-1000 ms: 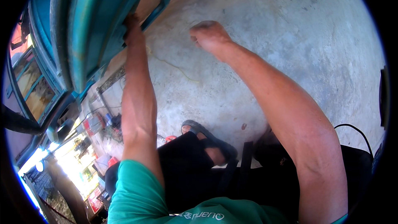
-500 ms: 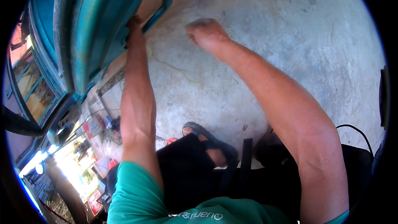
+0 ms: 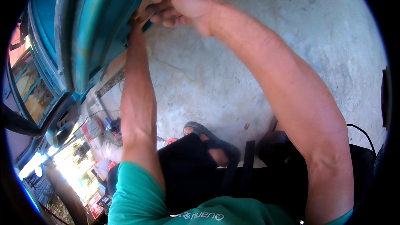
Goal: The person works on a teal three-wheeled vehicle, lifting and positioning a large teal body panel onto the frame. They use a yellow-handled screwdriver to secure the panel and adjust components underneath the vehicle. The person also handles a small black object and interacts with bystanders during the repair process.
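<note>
A curved teal-painted metal panel (image 3: 98, 29), part of what looks like a vehicle door, rises on the left. My left hand (image 3: 134, 20) reaches to its shaded lower edge and stays closed against it; most of the fingertips are hidden. Just to the right of it, my right hand (image 3: 177, 6) hovers by the gap in the panel, palm side toward the metal. Its fingers are apart and loosely bent, with darkened tips and some blur. I see nothing held in it. A brown surface shows behind the fingers; what it is I cannot tell.
Pale concrete floor (image 3: 291, 46) spreads to the right, with a thin yellowish cord (image 3: 175, 68) lying on it. A sandalled foot (image 3: 212, 141) is near my knees. Assorted small items (image 3: 109, 131) clutter the floor at left, below a teal-framed window (image 3: 31, 85).
My right hand has swung left and away from me, from over the bare floor to beside my left hand, and its fingers have loosened. The left hand has barely moved.
</note>
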`<control>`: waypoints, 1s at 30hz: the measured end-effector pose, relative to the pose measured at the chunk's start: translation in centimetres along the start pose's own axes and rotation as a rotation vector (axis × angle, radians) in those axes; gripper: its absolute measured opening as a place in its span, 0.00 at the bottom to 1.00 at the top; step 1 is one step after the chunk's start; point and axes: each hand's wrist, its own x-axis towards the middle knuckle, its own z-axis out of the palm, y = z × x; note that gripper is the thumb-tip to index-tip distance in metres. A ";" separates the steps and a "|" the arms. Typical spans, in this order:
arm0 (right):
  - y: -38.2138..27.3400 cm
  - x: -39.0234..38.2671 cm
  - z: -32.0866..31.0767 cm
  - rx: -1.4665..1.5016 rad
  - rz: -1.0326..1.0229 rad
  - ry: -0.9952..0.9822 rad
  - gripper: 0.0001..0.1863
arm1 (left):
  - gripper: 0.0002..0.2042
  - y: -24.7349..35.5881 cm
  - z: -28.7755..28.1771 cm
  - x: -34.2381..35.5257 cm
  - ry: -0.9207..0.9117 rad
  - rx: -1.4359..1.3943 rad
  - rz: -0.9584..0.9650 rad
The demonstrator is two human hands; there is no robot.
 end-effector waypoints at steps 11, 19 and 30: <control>-0.6 1.4 -0.2 0.043 0.014 -0.097 0.11 | 0.15 1.0 0.4 -1.0 -0.018 -0.095 -0.005; -1.5 -0.8 0.7 0.039 0.095 -0.118 0.07 | 0.15 1.6 0.5 -1.1 -0.036 -0.172 -0.025; -3.6 -1.9 1.6 0.008 0.190 -0.063 0.04 | 0.15 2.3 0.2 -2.5 -0.084 -0.450 -0.090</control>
